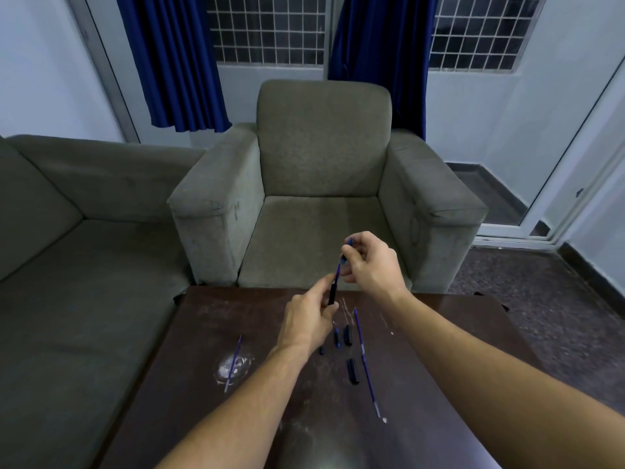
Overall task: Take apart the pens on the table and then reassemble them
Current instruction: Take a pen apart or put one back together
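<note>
I hold one pen above the far edge of the dark wooden table [439,367]. My left hand [309,324] grips its black barrel [333,294]. My right hand [370,262] pinches the blue upper part [345,253], which is still joined to the barrel by a thin blue stem. On the table lie loose parts: a blue refill [234,362] to the left, a long blue refill [367,363] to the right, two black barrel pieces [347,335] [352,370], and small blue pieces [337,338].
A grey armchair [321,184] stands just beyond the table. A grey sofa [77,238] runs along the left. Blue curtains and grilled windows are behind. A pale smudge [233,367] marks the table under the left refill.
</note>
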